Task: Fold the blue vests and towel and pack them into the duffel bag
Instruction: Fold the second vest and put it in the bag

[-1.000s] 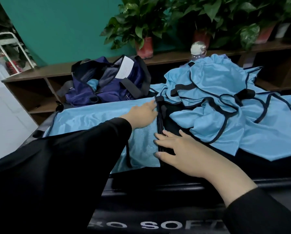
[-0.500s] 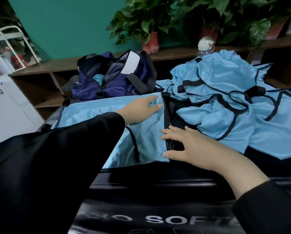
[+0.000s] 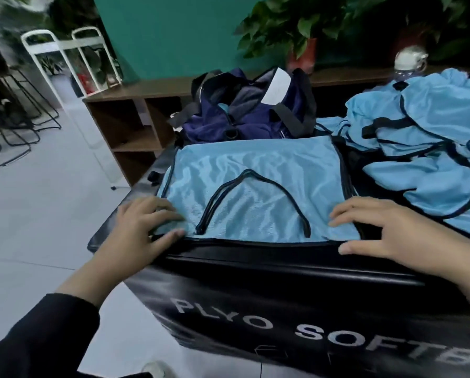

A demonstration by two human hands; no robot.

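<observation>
Both hands lie nearly flat on the near corners of the spread blue vest. Left hand: fingers slightly bent and spread, fingertips pressing the vest's near left corner, thumb along its near hem; whether the thumb tucks under the cloth is hard to tell. Right hand: fingers straight and spread, fingertips resting on the vest's near right corner, thumb lying on the black surface just in front of the hem. Neither hand has the cloth gathered in a grip.

That vest lies smoothed out on top of the surface, its black-edged neckline forming an arch between the two hands. White lettering runs across the near side of the surface. To the right of the spread vest, apart from it, lies a crumpled heap of blue vests with black trim. Behind the spread vest, at its far edge, sits the navy duffel bag, unzipped, with a white tag showing inside. A brown shelf unit stands left of the bag, and potted plants stand behind it.
</observation>
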